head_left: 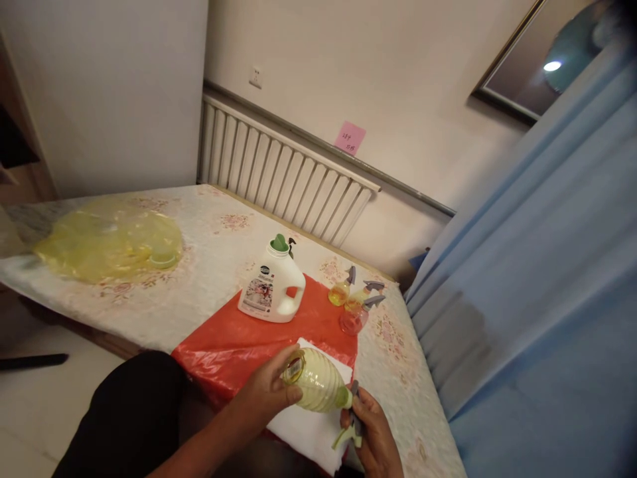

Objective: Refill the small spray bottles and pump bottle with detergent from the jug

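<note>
Two hands, right hand (373, 435) partly cropped

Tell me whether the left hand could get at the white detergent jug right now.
Probably not yet: the left hand is wrapped around the yellow spray bottle. The white detergent jug stands just beyond on the red sheet, with nothing between.

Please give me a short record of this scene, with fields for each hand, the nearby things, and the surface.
left hand: grips the base end of a spray bottle lying sideways, yellowish liquid inside
right hand: on the trigger head at the bottle's neck
under the bottle: white cloth on a red sheet
on the red sheet: white jug, three small sprayers
far left: yellow bag
surface: floral cover
</note>
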The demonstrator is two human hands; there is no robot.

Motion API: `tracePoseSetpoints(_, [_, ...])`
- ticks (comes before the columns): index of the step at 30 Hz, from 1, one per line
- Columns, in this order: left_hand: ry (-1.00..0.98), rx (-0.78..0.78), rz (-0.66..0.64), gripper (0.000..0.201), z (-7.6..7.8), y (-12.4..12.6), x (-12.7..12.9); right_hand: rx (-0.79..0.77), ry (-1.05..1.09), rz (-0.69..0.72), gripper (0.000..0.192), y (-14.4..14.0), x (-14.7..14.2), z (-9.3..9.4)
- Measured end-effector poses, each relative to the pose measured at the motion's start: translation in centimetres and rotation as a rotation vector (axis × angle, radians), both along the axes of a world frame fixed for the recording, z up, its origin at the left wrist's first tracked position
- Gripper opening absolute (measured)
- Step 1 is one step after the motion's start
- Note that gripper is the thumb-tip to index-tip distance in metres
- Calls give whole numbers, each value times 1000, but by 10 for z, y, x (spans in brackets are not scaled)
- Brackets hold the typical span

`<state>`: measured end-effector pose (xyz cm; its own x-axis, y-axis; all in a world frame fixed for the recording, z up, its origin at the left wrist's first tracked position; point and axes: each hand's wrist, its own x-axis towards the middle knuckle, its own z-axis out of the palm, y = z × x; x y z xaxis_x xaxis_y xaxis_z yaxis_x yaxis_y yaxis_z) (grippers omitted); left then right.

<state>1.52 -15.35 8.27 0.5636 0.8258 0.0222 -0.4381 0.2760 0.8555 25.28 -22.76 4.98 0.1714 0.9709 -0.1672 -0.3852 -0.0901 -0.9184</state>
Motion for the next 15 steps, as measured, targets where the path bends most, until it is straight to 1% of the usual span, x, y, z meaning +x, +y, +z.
tracePoseSetpoints(5, [-17, 67, -25, 69, 5, 0, -4, -13, -22, -14, 39, 0, -3, 5])
tracePoseSetpoints(7, [-19, 72, -21, 65, 5, -1, -4, -16, -15, -9, 39, 0, -4, 6])
tracePoseSetpoints(12, [-5, 63, -31, 66, -1, 0, -5, -16, -19, -6, 40, -1, -2, 3])
tracePoseSetpoints(15, [42, 58, -51, 68, -6, 4, -7, -18, -27, -19, 42, 0, 2, -1])
